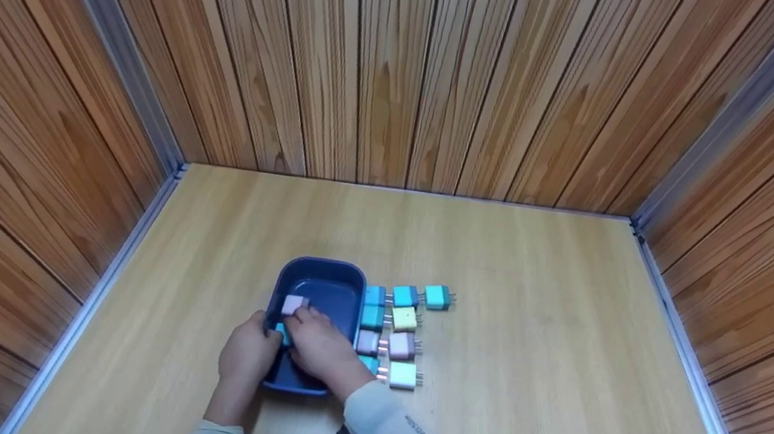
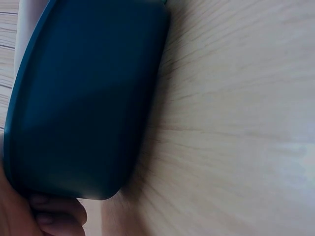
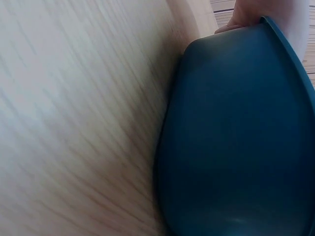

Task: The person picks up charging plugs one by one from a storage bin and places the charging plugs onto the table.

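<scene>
A dark blue plastic bin [image 1: 323, 266] sits on the wooden table, its side wall [image 2: 93, 98] filling much of the left wrist view. My left hand [image 1: 248, 350] grips the bin's left rim, with curled fingers [image 2: 64, 214] showing beneath the rim. Over the bin, my right hand [image 1: 320, 344] reaches in from the right, fingers bent down. Its fingertips are right by a pale lavender charger plug [image 1: 294, 304] and a cyan charger plug [image 1: 283, 333] inside; I cannot tell whether they pinch either one. In the right wrist view, the bin's outer wall [image 3: 236, 132] hides those fingers.
Right of the bin lie several two-prong charger plugs in short rows, including a teal one [image 1: 436, 297], a yellow one [image 1: 405, 318], a lavender one [image 1: 402, 345] and a white one [image 1: 402, 375]. Wood-panelled walls [image 1: 393, 66] enclose the table [image 1: 548, 361] on three sides.
</scene>
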Motion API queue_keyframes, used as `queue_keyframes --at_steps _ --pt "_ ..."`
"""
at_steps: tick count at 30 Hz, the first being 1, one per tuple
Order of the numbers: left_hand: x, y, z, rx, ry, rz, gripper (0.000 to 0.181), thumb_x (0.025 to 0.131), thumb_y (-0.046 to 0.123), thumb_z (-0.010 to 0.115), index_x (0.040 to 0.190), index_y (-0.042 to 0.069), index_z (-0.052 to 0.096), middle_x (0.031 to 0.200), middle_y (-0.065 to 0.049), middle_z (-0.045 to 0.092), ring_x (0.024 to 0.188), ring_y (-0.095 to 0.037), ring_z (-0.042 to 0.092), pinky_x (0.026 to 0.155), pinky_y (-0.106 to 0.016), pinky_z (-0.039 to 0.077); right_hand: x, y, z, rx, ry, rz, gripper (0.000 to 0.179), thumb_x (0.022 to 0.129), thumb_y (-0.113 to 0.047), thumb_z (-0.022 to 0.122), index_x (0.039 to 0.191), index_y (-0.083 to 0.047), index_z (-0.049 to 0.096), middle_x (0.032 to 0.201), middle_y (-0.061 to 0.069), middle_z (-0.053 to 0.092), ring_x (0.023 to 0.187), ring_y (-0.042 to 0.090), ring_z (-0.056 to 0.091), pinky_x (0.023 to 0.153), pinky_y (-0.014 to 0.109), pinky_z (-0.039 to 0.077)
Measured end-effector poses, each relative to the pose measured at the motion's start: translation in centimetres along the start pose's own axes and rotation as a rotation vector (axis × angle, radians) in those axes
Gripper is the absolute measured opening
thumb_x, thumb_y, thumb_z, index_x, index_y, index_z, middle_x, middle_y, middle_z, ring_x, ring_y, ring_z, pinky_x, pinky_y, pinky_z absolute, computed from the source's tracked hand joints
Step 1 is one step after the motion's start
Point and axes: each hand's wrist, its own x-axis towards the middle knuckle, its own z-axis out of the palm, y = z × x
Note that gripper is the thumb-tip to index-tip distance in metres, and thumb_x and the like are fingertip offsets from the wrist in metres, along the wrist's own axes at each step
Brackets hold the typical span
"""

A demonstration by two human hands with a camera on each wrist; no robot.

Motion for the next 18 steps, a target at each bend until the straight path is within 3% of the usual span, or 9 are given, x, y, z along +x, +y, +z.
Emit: queue_keyframes --at_steps 6,13,18 --pt "0.15 -0.06 0.16 0.021 0.003 -0.004 0.02 0.096 0.022 0.055 0.111 0.01 0.062 0.083 -0.007 0.06 0.074 -0.024 0.056 0.059 -0.035 0.038 0.14 -0.04 0.02 -0.01 -0.005 0.005 0.034 0.104 -0.029 0.062 0.137 -0.022 0.059 0.135 0.001 0.061 0.123 0.017 0.058 0.107 0.038 0.047" --pt "0.02 -0.06 0.21 0.035 0.037 0.008 0.018 0.094 0.022 0.057 0.107 0.01 0.063 0.081 -0.007 0.061 0.071 -0.025 0.056 0.057 -0.036 0.037 0.17 0.01 0.23 -0.078 0.072 -0.063 0.026 0.104 -0.025 0.061 0.128 -0.016 0.064 0.119 0.003 0.067 0.11 0.016 0.064 0.098 0.034 0.053" --pt "0.01 0.07 0.18 0.028 0.032 -0.003 0.022 0.096 0.022 0.056 0.112 0.009 0.064 0.09 -0.009 0.064 0.076 -0.026 0.058 0.061 -0.037 0.04 -0.03 0.24 -0.17 -0.039 0.057 -0.043 0.03 0.104 -0.025 0.06 0.133 -0.018 0.061 0.127 0.002 0.065 0.116 0.016 0.061 0.103 0.036 0.05"
